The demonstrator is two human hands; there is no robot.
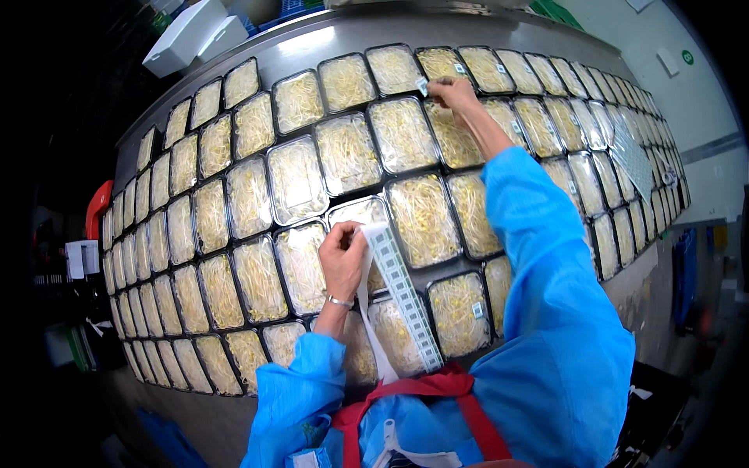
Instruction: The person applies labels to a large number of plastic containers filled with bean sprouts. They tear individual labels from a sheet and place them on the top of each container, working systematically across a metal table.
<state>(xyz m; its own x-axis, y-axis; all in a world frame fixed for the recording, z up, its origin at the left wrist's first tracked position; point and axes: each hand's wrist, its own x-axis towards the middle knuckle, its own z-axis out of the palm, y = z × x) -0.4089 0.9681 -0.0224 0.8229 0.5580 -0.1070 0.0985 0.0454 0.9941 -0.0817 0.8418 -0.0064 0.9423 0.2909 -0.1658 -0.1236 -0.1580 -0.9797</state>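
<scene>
My left hand [342, 260] grips the upper end of a long strip of printed stickers [404, 292], whose white backing hangs down towards my red apron straps. With its fingertips pinched together, my right hand [453, 96] holds one small sticker [422, 86] at the lower right corner of a film-covered tray of bean sprouts [394, 67] in the far row. Whether the sticker touches the film I cannot tell. The tray to its right [439, 63] bears a sticker, as does a near tray [458, 316]. Black-rimmed sprout trays lie in rows all around both hands.
The trays cover much of a steel table [345, 32]. A sheet of stickers [632, 158] lies across trays on the right, near a roll of tape [669, 177]. White foam boxes [186, 38] stand beyond the far left edge. A red object [98, 209] is at the left end.
</scene>
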